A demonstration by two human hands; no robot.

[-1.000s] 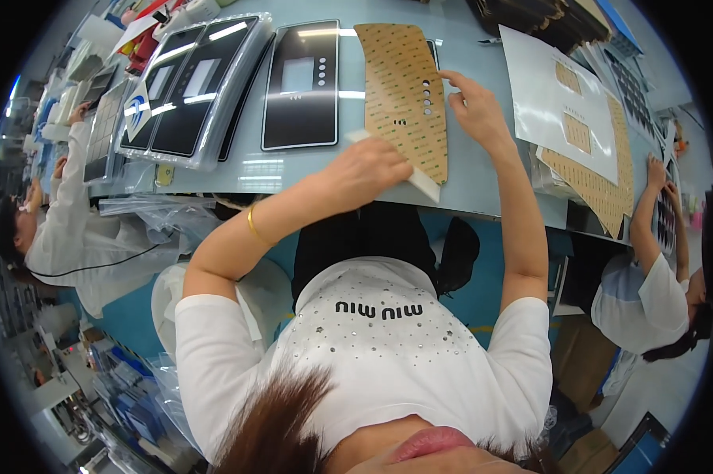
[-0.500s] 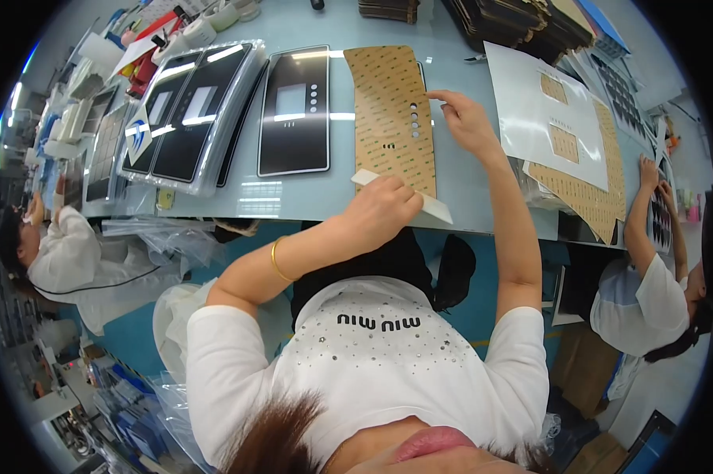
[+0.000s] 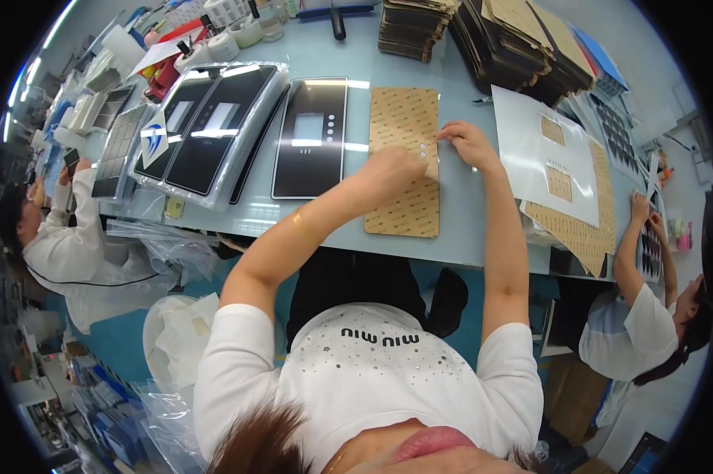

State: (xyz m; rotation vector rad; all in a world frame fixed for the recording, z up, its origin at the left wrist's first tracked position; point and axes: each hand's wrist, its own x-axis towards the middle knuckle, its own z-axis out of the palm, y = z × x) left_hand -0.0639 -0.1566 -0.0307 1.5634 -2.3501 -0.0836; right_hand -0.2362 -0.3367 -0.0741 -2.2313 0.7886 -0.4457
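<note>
A tan backing sheet [image 3: 404,213] with a small repeated print and a column of round holes lies flat on the bench in front of me. Across its middle is my left hand [image 3: 396,175], closed with knuckles up near the holes; whatever its fingers hold is hidden beneath it. By the sheet's right edge, my right hand [image 3: 468,146] has its fingers bent and drawn together, and I cannot make out anything in them. Left of the sheet lies a black panel [image 3: 309,170] with a pale rectangular window and several round holes.
Plastic-wrapped black panels [image 3: 226,118] are stacked at left. White sheets [image 3: 530,142] with tan cutouts lie at right, over a tan sheet [image 3: 585,245]. Dark-edged stacks [image 3: 419,28] and a black-handled tool [image 3: 338,24] stand at the back. Co-workers [image 3: 637,300] sit on both sides.
The sheet's curled far end now lies flat. My left hand has moved up from its near end to the holes, and the white flat strip it held is out of sight. My right fingers have curled in.
</note>
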